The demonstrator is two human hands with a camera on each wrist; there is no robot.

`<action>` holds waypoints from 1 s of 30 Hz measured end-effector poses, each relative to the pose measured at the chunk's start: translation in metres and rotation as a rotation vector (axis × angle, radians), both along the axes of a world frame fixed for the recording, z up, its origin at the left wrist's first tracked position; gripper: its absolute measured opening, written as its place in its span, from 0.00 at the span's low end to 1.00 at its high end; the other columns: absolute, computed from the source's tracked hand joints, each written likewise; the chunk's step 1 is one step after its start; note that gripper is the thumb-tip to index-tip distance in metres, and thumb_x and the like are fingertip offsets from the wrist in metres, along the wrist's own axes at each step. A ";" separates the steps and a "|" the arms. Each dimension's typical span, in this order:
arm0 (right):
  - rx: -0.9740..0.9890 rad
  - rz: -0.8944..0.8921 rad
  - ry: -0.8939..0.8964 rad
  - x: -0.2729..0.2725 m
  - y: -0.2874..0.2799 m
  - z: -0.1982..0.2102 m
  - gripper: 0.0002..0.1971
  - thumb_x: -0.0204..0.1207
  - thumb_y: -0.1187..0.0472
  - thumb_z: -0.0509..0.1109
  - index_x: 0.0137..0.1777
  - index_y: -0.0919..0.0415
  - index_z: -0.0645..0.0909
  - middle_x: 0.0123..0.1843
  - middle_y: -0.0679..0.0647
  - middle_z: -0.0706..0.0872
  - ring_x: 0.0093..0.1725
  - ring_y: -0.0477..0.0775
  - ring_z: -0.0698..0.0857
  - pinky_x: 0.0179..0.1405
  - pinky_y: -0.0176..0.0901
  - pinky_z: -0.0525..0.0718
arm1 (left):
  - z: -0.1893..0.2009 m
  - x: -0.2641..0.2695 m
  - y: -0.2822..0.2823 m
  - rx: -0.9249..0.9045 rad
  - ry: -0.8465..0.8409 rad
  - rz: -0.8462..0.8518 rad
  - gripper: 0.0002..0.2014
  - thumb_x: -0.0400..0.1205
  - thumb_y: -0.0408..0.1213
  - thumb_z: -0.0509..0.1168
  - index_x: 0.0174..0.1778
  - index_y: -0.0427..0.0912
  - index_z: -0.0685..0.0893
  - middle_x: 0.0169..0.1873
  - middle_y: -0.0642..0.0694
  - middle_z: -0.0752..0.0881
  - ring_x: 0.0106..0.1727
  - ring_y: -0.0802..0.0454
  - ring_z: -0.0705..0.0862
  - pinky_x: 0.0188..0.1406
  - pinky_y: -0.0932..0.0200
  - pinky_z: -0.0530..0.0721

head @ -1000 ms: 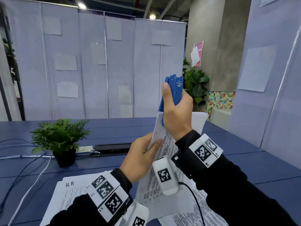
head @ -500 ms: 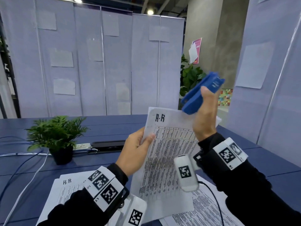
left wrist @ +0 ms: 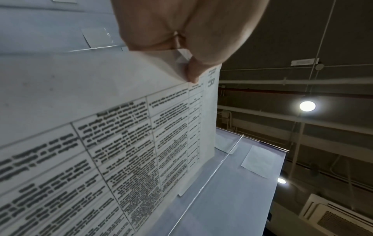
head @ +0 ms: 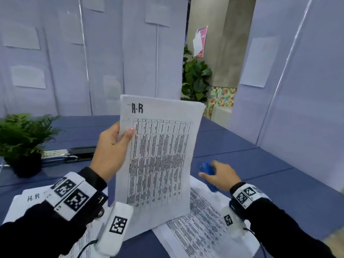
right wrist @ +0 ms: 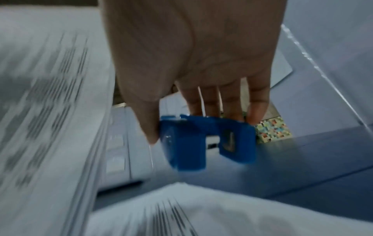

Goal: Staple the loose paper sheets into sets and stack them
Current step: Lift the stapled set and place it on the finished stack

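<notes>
My left hand (head: pixel 113 146) holds a set of printed sheets (head: pixel 160 155) upright above the table, thumb on the front near its left edge; the top sheet is headed "H-R". In the left wrist view the thumb and fingers (left wrist: pixel 193 75) pinch that set of sheets (left wrist: pixel 121 127) at its edge. My right hand (head: pixel 217 175) is low over the blue table at the right, gripping the blue stapler (head: pixel 206 170). The right wrist view shows the stapler (right wrist: pixel 203 142) held between thumb and fingers just above the tabletop, blurred by motion.
A pile of printed sheets (head: pixel 201 226) lies on the table under the held set; another pile headed "H-R" (head: pixel 29 202) lies at the lower left. A potted plant (head: pixel 22 144) and a power strip (head: pixel 55 152) stand at the left. Partition panels ring the table.
The right hand took the stapler off the top corner of the set, swung it right and brought it down to the table. The left hand raised the set more upright.
</notes>
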State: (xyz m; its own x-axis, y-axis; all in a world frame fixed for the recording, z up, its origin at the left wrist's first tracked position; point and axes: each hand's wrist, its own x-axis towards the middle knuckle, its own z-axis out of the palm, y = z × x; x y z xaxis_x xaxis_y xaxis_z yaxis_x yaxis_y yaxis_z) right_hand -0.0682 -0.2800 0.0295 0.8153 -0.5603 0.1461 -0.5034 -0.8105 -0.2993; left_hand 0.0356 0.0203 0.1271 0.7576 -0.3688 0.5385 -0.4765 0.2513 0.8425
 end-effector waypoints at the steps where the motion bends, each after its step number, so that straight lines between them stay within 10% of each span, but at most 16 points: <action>1: -0.031 0.037 0.148 0.001 0.002 -0.008 0.24 0.69 0.34 0.68 0.52 0.54 0.73 0.45 0.48 0.81 0.47 0.55 0.80 0.42 0.44 0.75 | 0.000 -0.001 0.000 -0.001 0.005 -0.001 0.12 0.85 0.31 0.59 0.58 0.51 0.82 0.53 0.55 0.88 0.58 0.55 0.86 0.65 0.48 0.81; 6: -0.098 0.105 0.488 0.006 0.013 -0.030 0.29 0.62 0.28 0.69 0.49 0.53 0.73 0.48 0.50 0.82 0.47 0.52 0.80 0.43 0.43 0.78 | 0.003 -0.007 0.000 -0.014 0.034 0.010 0.13 0.85 0.31 0.58 0.57 0.51 0.82 0.51 0.56 0.88 0.57 0.55 0.87 0.64 0.46 0.81; 11: 0.081 0.303 0.286 0.012 0.022 -0.008 0.60 0.42 0.18 0.68 0.76 0.49 0.63 0.73 0.45 0.73 0.69 0.47 0.74 0.67 0.46 0.74 | 0.014 -0.004 0.009 -0.049 0.044 0.039 0.12 0.85 0.29 0.58 0.61 0.42 0.81 0.53 0.52 0.88 0.58 0.52 0.86 0.67 0.44 0.80; 15: 0.532 0.578 -0.054 0.013 0.066 0.039 0.40 0.63 0.52 0.82 0.72 0.44 0.65 0.67 0.31 0.76 0.63 0.25 0.76 0.62 0.25 0.74 | 0.033 0.012 0.032 -0.062 0.007 0.070 0.12 0.86 0.30 0.58 0.63 0.42 0.79 0.58 0.47 0.86 0.63 0.50 0.84 0.70 0.44 0.77; 19: 0.676 0.658 -0.235 0.028 0.109 0.052 0.17 0.70 0.62 0.75 0.59 0.62 0.80 0.56 0.50 0.89 0.58 0.52 0.87 0.55 0.43 0.85 | 0.052 0.042 0.074 -0.061 -0.025 0.151 0.14 0.86 0.30 0.57 0.67 0.37 0.76 0.63 0.41 0.84 0.64 0.48 0.83 0.69 0.45 0.78; 26: 0.922 0.729 -0.085 0.044 0.191 0.017 0.25 0.69 0.65 0.77 0.62 0.52 0.70 0.48 0.53 0.91 0.40 0.49 0.89 0.30 0.36 0.82 | 0.031 0.096 0.155 0.682 -0.147 0.536 0.12 0.85 0.34 0.60 0.60 0.37 0.83 0.53 0.37 0.87 0.47 0.50 0.85 0.51 0.56 0.82; 30: 0.979 0.736 0.023 0.047 0.224 -0.021 0.34 0.65 0.64 0.81 0.67 0.54 0.66 0.55 0.53 0.90 0.50 0.53 0.90 0.50 0.54 0.88 | -0.015 0.111 0.175 1.093 -0.098 0.560 0.11 0.84 0.35 0.60 0.55 0.37 0.85 0.49 0.40 0.87 0.52 0.43 0.84 0.42 0.61 0.72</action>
